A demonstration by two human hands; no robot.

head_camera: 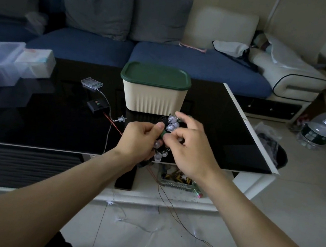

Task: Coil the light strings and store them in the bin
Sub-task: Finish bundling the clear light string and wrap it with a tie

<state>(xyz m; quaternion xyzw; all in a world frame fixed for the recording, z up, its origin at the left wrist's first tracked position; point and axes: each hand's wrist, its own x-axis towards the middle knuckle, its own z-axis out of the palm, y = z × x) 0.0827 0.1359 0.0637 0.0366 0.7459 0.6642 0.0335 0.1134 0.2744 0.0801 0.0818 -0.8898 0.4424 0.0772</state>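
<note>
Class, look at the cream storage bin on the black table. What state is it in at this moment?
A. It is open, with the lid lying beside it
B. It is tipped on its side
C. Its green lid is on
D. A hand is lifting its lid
C: the green lid sits flat on the upright bin, while both hands work on the bulb string in front of it.

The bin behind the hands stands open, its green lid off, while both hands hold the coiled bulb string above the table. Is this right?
Not quite. The head view shows the green lid on the bin, closing it. The rest holds: left hand and right hand hold the coiled bulb string above the table.
</note>
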